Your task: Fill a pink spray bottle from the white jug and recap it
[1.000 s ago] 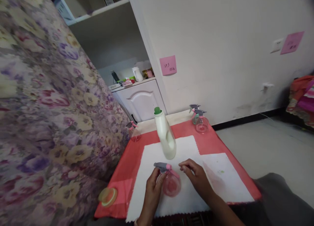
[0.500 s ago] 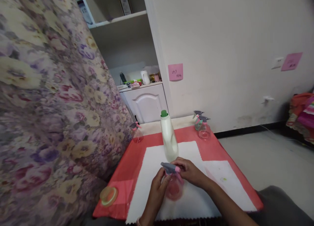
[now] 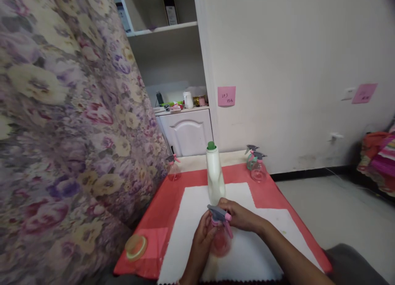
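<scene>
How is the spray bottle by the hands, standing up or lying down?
Upright: the spray bottle has its gray spray head on top and its round body below.

White cloth on red-covered table

looks like home: floral curtain, white cupboard, colourful fabrics

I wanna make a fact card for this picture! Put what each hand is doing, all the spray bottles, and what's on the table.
Left hand: fingers at the neck of a pink-tinted spray bottle
Right hand: beside the grey sprayer head; fingertips partly hidden
Behind them: tall pale bottle, green top
Other spray bottles: one far left, two far right
Table cover: red, with a white sheet on it
Near left corner: round yellowish container
</scene>
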`<state>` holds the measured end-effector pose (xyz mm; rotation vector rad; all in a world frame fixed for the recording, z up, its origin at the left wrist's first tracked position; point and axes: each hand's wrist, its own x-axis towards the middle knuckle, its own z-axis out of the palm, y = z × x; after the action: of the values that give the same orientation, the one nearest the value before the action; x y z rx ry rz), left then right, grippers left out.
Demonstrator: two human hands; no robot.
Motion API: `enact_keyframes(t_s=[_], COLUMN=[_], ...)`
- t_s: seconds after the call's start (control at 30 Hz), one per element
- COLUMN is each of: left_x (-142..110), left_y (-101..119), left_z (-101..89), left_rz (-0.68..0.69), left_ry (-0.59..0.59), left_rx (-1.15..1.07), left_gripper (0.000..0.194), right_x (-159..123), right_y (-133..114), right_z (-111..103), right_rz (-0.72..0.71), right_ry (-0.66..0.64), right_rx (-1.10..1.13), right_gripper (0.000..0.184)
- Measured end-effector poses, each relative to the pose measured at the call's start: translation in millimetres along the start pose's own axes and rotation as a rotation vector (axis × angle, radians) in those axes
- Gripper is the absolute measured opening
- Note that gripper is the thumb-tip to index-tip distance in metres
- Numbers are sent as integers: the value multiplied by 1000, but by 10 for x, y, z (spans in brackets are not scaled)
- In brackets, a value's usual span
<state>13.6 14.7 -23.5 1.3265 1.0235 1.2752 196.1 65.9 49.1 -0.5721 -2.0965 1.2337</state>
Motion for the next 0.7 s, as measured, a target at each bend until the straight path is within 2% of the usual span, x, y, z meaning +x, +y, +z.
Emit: enact_keyframes(t_s=[0.33, 0.47, 0.7], left_x=[-39, -59, -111], left_y=[3, 24, -94], left_z=[4, 9, 6], left_rz=[6, 21, 37], left_ry=[-38, -43, 65], left_rx=[-47, -46, -4], left_gripper=[59, 55, 45], right_x=[-25, -31, 1], right_y=[-91, -49, 138], right_z=[109, 196, 432], right_rz=[20, 58, 146], right_ry=[50, 166, 416], right_rx=[-118, -153, -164], right_gripper=[9, 7, 24])
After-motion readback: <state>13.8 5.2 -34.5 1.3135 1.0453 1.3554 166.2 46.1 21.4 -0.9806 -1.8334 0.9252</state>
